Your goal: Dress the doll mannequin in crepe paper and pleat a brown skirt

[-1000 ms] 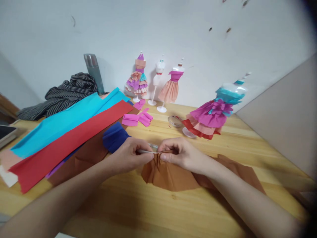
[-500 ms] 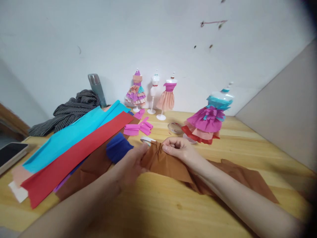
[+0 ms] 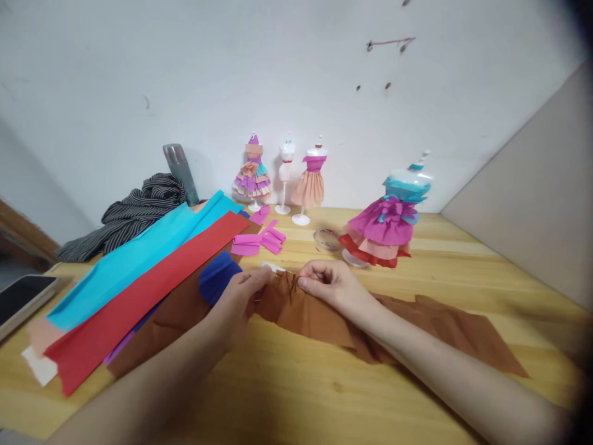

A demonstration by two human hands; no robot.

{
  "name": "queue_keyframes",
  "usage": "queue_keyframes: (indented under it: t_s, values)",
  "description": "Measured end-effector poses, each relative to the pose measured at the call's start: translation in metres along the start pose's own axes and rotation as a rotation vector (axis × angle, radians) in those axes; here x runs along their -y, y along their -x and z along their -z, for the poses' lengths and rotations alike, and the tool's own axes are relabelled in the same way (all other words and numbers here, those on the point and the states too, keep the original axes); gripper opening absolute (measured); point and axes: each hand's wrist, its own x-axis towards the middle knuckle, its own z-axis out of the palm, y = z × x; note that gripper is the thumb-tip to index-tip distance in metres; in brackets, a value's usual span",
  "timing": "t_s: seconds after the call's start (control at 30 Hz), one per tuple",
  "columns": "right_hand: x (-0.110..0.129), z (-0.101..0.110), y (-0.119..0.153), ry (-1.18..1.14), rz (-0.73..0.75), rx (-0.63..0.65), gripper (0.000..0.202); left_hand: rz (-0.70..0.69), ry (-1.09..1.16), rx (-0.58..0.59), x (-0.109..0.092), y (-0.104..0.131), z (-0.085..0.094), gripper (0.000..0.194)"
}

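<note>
A long strip of brown crepe paper lies across the table, its upper edge bunched into small pleats between my hands. My right hand pinches the pleats between thumb and fingertips. At the strip's left end, my left hand is closed on the paper, thumb and fingers together. Just behind the pleated edge, a white object shows in part; I cannot make out what it is. A piece of dark blue crepe paper lies beside my left hand.
Red crepe paper and turquoise crepe paper are layered at left, near a striped cloth, a flask and a phone. Pink pieces, a tape roll and several small dress forms, including a large-skirted one, stand behind.
My left hand has shifted slightly left and its fingers have drawn together on the brown paper's end. My right hand keeps its pinch. The whole view has shifted a little.
</note>
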Motion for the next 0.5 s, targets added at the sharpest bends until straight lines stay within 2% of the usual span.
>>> queue_keyframes:
  t_s: [0.1, 0.17, 0.23, 0.43, 0.5]
  values:
    - [-0.0040, -0.0017, 0.0017, 0.082, 0.026, 0.013, 0.026, 0.126, 0.110, -0.003, 0.0026, -0.0010, -0.0005, 0.043]
    - [-0.0062, -0.0024, 0.0025, 0.128, 0.050, 0.011, 0.024, 0.107, 0.085, -0.031, 0.0044, -0.0012, -0.0013, 0.041]
    - [-0.0066, -0.0027, 0.0033, 0.173, 0.068, 0.006, 0.023, 0.003, -0.035, -0.072, 0.0053, -0.0005, -0.0025, 0.035]
    - [-0.0039, -0.0032, 0.0055, 0.286, 0.080, -0.007, 0.022, -0.501, -0.638, -0.244, 0.0053, 0.0043, -0.0043, 0.015]
    - [-0.0039, -0.0033, 0.0057, 0.296, 0.076, -0.005, 0.021, -0.597, -0.755, -0.264, 0.0047, 0.0057, -0.0044, 0.015]
